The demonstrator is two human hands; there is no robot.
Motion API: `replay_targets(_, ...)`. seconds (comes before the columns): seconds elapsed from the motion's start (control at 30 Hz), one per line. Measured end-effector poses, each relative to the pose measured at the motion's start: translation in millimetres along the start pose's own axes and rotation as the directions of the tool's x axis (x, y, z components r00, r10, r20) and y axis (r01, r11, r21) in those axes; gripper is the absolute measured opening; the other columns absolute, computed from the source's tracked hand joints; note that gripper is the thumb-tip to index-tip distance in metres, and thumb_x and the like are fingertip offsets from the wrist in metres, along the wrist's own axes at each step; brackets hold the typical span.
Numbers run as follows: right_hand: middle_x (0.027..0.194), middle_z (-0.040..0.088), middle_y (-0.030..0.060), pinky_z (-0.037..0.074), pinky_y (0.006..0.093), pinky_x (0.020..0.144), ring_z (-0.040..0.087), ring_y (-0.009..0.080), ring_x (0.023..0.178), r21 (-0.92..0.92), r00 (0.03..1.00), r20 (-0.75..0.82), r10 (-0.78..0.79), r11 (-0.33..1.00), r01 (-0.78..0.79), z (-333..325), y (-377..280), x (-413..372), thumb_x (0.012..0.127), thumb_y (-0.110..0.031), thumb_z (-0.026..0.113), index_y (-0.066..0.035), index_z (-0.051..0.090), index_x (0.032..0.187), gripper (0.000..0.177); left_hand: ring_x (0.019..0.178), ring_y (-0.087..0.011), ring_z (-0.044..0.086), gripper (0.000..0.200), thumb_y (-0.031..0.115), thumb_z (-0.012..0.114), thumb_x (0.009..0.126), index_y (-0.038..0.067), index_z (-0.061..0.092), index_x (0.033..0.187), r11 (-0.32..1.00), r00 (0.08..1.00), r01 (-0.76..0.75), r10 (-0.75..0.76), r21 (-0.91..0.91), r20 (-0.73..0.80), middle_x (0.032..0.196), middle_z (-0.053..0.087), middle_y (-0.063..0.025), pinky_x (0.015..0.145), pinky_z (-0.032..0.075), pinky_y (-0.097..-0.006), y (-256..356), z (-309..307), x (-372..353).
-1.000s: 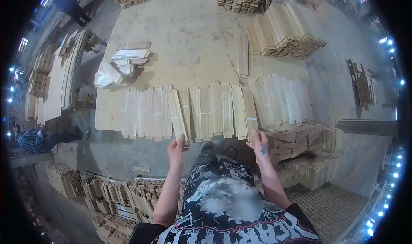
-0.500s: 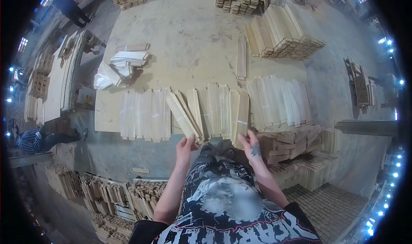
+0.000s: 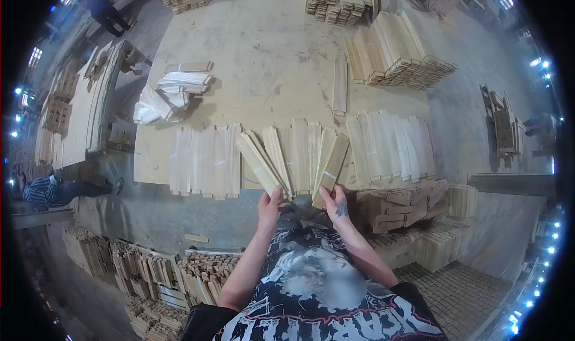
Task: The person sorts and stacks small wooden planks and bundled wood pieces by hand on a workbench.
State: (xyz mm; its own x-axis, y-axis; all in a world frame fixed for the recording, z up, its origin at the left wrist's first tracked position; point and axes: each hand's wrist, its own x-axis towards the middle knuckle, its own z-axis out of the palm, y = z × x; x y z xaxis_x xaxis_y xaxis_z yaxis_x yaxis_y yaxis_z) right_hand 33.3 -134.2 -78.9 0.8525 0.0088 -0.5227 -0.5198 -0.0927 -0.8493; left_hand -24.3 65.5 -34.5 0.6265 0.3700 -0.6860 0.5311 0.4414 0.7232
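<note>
My left hand [image 3: 271, 202] grips the near end of a pale wooden plank [image 3: 259, 161], which leans toward the upper left over the row. With thumb on top, my right hand [image 3: 335, 203] is closed on the near end of another wooden plank [image 3: 331, 172], slanting to the upper right. Between the two lie more planks [image 3: 298, 155], side by side, their near ends reaching past the table edge. The fingers under both planks are hidden.
Rows of planks lie left [image 3: 205, 160] and right [image 3: 390, 144] on the wide table [image 3: 239, 59]. White crumpled sheets [image 3: 162, 98] sit at the left. A tall plank stack [image 3: 398, 50] stands at back right. Stacked wood [image 3: 407, 203] is beside me. Two people are at the far left.
Both hands have come closer together, drawing the near ends of the held planks inward. The right plank now slants more, and the planks between are fanned.
</note>
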Motion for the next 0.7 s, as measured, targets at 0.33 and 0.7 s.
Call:
replay_targets(0.33,0.116,0.07,0.008,0.053,0.0334,0.09,0.065,0.0149,0.104,0.052,0.986,0.164,0.014,0.998,-0.022,11,-56,-21,0.096,-0.027,0.073,-0.004,0.06,0.132,0.045,0.088,-0.0192,0.069,0.038,0.034,0.06,0.104,0.0,0.062,0.122,0.995,0.992,-0.005,0.018,-0.104,0.128,0.105,0.071,-0.0103,0.074,0.056,-0.0333,11,5,0)
replay_targets(0.7,0.104,0.06,0.02,0.048,0.0464,0.092,0.059,0.0364,0.103,-0.539,0.931,0.144,-0.336,0.762,0.358,29,-42,-9,0.089,-0.029,0.074,0.0,0.062,0.121,0.045,0.09,-0.0171,0.068,0.035,0.032,0.063,0.102,0.001,0.064,0.119,0.994,0.986,-0.106,0.102,0.029,0.131,0.104,0.072,-0.0083,0.075,0.054,-0.032,2,0,5)
